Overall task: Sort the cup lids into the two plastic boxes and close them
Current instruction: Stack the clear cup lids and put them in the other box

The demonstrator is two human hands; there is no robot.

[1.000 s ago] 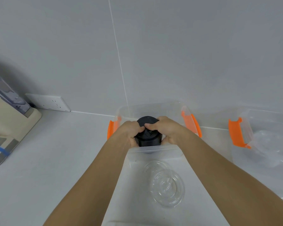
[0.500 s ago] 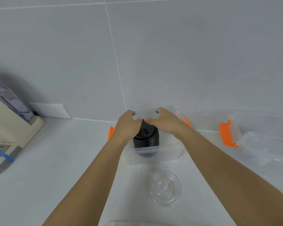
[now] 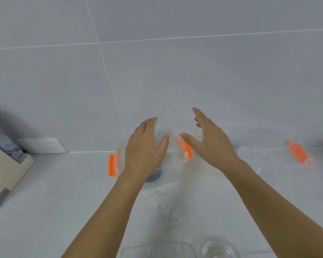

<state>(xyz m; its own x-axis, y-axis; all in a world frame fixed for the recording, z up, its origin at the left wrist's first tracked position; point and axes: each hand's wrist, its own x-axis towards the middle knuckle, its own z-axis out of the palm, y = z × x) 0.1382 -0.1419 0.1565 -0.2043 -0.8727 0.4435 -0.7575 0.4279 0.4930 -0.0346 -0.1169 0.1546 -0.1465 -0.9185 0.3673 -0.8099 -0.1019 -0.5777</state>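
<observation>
My left hand (image 3: 145, 149) and my right hand (image 3: 209, 142) hover open and empty above a clear plastic box with orange latches (image 3: 113, 164) at the back of the counter. The stack of black cup lids (image 3: 154, 175) stands inside that box, mostly hidden under my left hand. A pile of clear cup lids (image 3: 164, 203) lies on the counter in front of the box. The second clear box, with an orange latch (image 3: 298, 153), sits to the right and holds clear lids (image 3: 250, 151). The picture is motion-blurred.
A beige appliance (image 3: 6, 164) stands at the left edge, beside a white wall socket (image 3: 42, 145). A clear box lid (image 3: 157, 250) and another clear cup lid (image 3: 219, 247) lie at the near edge. The tiled wall rises right behind the boxes.
Both hands have let go of the black lid stack, which now rests in the box, and have lifted with fingers spread. The camera has tilted up and left.
</observation>
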